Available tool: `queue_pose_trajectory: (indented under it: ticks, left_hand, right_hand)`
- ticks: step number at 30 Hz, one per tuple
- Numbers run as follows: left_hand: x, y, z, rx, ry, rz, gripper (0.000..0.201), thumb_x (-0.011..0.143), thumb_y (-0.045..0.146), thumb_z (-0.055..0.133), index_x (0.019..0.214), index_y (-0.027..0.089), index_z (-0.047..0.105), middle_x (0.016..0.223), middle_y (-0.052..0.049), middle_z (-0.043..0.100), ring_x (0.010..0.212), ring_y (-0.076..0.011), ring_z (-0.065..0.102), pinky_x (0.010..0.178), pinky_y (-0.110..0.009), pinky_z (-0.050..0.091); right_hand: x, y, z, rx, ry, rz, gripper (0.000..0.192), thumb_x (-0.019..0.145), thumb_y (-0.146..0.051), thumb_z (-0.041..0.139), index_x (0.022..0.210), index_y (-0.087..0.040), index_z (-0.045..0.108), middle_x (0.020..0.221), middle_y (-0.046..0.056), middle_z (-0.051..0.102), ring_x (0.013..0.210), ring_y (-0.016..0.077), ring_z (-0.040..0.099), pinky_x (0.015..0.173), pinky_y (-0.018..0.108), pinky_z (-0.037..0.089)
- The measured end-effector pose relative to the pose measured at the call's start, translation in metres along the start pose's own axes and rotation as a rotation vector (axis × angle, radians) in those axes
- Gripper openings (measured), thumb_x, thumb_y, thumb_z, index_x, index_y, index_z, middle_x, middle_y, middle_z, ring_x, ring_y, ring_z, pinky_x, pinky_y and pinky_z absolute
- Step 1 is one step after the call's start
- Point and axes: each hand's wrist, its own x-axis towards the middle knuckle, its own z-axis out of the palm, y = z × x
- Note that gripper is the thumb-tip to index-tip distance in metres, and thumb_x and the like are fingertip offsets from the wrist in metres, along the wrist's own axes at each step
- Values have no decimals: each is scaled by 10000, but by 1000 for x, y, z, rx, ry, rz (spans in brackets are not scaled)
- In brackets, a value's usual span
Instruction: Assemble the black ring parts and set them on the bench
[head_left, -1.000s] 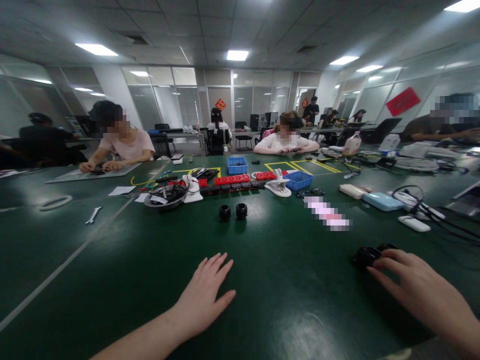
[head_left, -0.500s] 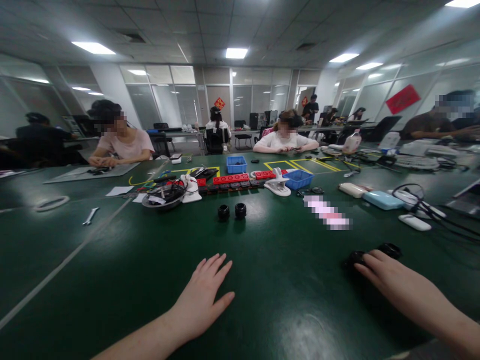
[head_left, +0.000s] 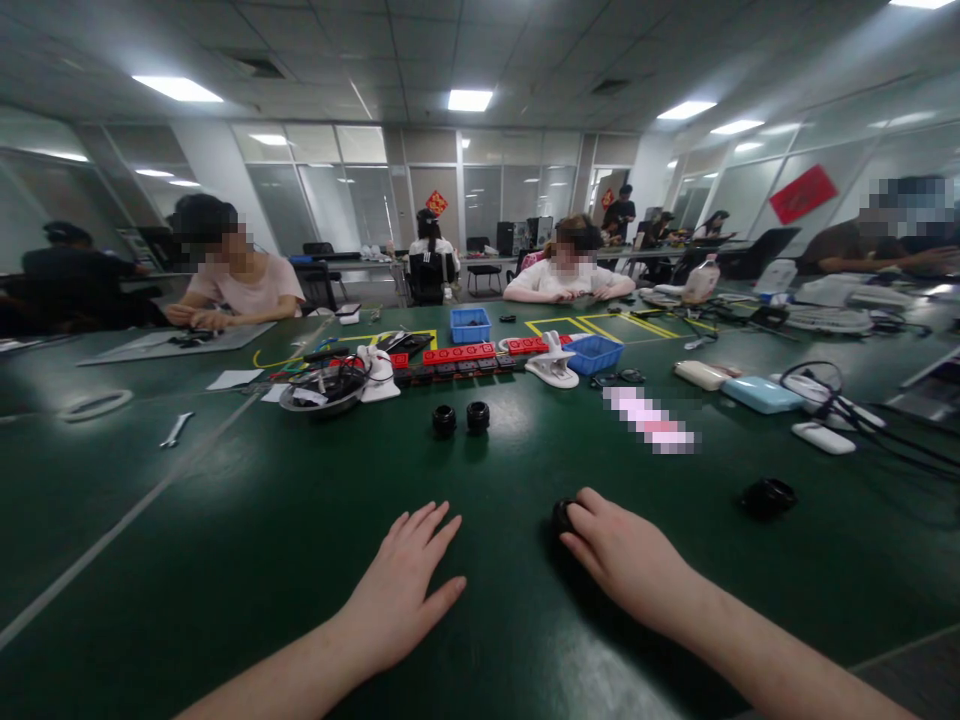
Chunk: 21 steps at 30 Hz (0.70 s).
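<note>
The right hand (head_left: 626, 558) grasps a small, round black part (head_left: 561, 516) at its left, long axis hard to tell. Leftward, toward the far edge of the glossy green table (head_left: 300, 500), stand two squat black cylinders (head_left: 478, 418); the spread, empty left hand (head_left: 401, 590) is nearer them.

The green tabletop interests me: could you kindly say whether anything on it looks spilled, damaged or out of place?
No spill or damage shows. One round black part sits alone at the right, apart from the paired round black parts ahead, which looks slightly odd.
</note>
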Motion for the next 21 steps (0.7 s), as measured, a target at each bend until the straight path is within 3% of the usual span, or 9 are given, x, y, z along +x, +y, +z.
queue_pose_trajectory:
  ticks: [9, 21]
  left_hand:
    - [-1, 3, -3, 52, 59, 64, 563, 867, 482, 439, 1366, 247, 322, 1444, -63, 269, 1321, -275, 213, 1057, -514, 184]
    - [-1, 5, -7, 38, 33, 70, 578, 863, 487, 437, 1358, 202, 343, 1428, -105, 299, 1314, -293, 223, 1041, -538, 195]
  right_hand:
    - [56, -40, 4, 30, -15, -212, 167, 885, -300, 423, 914, -175, 531, 957, 64, 530, 805, 170, 555, 685, 264, 442]
    - [106, -53, 29, 54, 43, -207, 327, 861, -352, 428, 1120, -152, 428, 1016, 73, 554, 796, 187, 592, 630, 269, 432]
